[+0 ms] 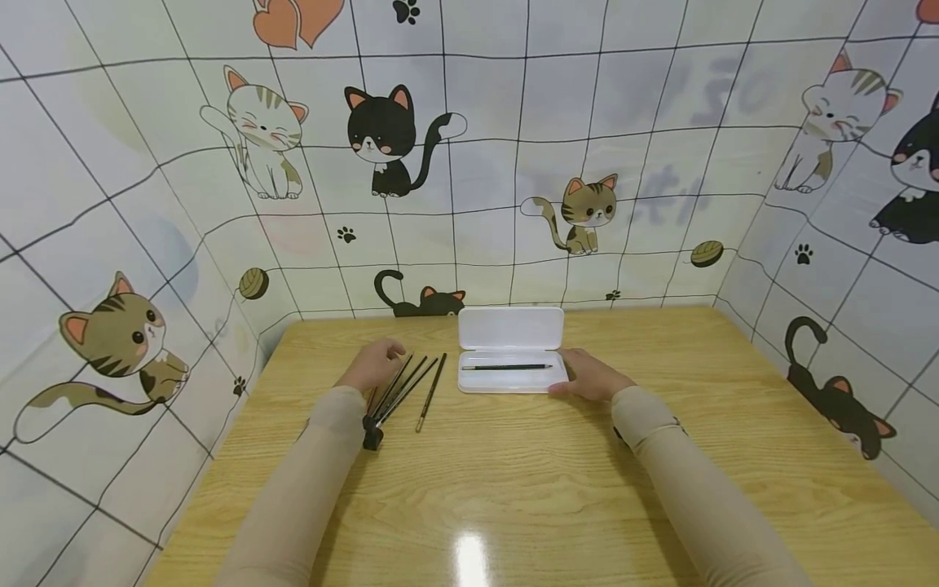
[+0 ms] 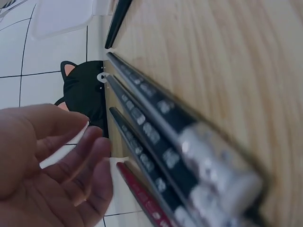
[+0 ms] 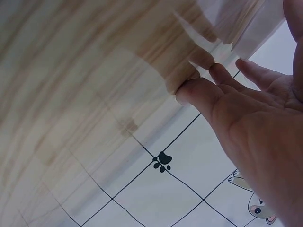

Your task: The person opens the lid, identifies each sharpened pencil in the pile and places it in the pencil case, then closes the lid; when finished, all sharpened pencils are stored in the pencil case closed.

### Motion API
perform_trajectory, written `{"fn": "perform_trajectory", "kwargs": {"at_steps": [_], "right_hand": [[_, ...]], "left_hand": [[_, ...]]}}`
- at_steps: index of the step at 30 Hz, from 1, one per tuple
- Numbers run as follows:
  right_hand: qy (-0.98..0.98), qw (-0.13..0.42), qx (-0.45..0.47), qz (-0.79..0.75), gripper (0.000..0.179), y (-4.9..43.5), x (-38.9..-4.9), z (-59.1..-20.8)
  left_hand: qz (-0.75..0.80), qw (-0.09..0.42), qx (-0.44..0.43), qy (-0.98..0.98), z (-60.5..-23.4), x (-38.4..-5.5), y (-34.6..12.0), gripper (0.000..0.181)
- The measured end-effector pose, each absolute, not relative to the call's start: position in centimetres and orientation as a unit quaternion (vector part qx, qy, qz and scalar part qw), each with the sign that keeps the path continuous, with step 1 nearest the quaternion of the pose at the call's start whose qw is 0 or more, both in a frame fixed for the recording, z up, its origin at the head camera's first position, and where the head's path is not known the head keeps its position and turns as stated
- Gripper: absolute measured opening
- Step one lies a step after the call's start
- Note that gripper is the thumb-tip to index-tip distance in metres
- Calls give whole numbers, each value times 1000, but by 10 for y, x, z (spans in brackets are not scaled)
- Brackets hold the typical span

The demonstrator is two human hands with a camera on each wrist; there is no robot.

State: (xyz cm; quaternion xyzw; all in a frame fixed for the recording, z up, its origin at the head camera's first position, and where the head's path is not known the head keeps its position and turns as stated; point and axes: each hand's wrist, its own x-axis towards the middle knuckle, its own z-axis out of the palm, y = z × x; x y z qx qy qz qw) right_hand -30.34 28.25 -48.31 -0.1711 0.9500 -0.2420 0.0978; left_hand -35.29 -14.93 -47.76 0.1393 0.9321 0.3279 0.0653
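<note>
In the head view my left hand [image 1: 376,364] is beside several slim dark paintbrushes [image 1: 402,391], their near ends at a small black block [image 1: 372,436]. Up close, the handles [image 2: 142,113] carry white lettering, and one is red [image 2: 142,194]. The left fingers [image 2: 102,175] are loosely bent with nothing between them. Another dark brush [image 1: 431,393] lies apart on the table. My right hand [image 1: 590,375] holds the right end of an open white case [image 1: 513,383], thumb at its front corner and fingers behind. One dark brush [image 1: 506,367] lies inside the case.
The wooden table [image 1: 469,473] reaches back to a wall covering [image 1: 484,244] printed with cats and grid lines. The case's lid [image 1: 511,328] stands raised near the table's back edge. Wall covering also rises on both sides.
</note>
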Motion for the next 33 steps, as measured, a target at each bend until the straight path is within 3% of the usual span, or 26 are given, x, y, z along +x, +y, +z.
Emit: {"fn": "perform_trajectory", "kwargs": {"at_steps": [11, 18, 21, 24, 28, 33], "right_hand": [[951, 103, -161, -243, 94, 283, -304, -482], [950, 98, -168, -244, 92, 283, -305, -484], [950, 99, -168, -245, 92, 284, -304, -483], [950, 100, -166, -246, 92, 284, -303, -482], [950, 100, -164, -246, 92, 283, -303, -483], [951, 100, -164, -243, 92, 283, -304, -484]], "left_hand": [[253, 57, 120, 958, -482, -353, -138, 32], [210, 86, 110, 968, -477, -349, -131, 34], [204, 87, 113, 969, -474, -350, -130, 28], [227, 102, 112, 962, -473, -352, -131, 8], [248, 113, 112, 956, -474, -355, -134, 26], [263, 138, 106, 949, -472, -353, -137, 10]]}}
